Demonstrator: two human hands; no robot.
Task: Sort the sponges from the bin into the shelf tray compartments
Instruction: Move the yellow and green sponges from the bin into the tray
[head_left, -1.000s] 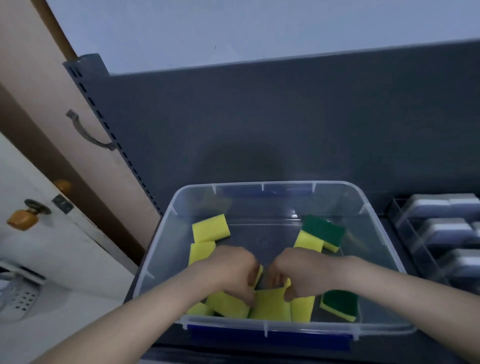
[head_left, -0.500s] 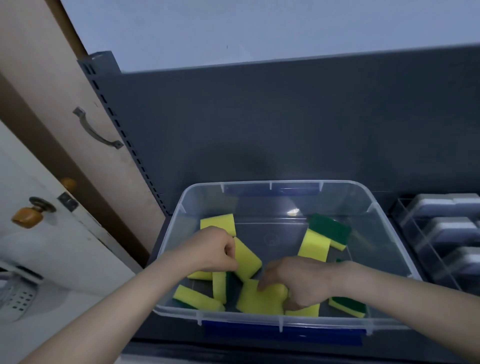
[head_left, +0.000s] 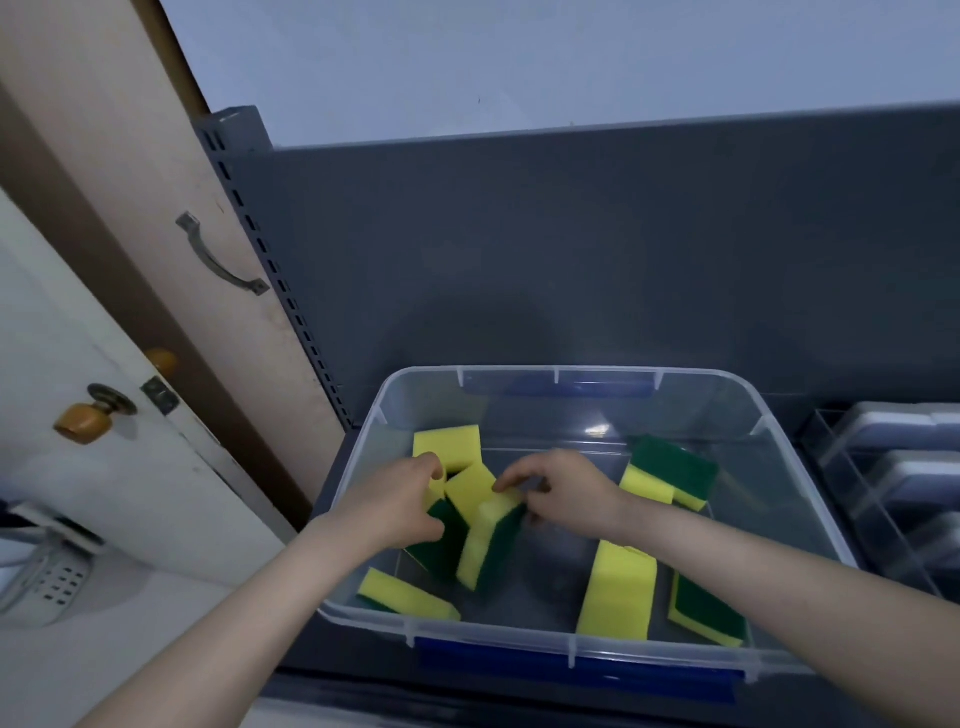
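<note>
On the grey shelf (head_left: 571, 249), a clear bin (head_left: 556, 370) holds sponges (head_left: 618, 592).

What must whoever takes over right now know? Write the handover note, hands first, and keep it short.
Left hand: inside the bin, gripping a green-faced sponge.
Right hand: pinching the top of an upright sponge right beside it.
Other sponges: five loose sponges lie around the bin floor.
Shelf tray: to the right of the bin and only partly in view. It holds grey-white pads, with no yellow-green sponge visible in it.
Done: no yellow-green sponge is visibly sorted.
Left: carry the held sponges to the tray compartments, then clear the rest.
</note>
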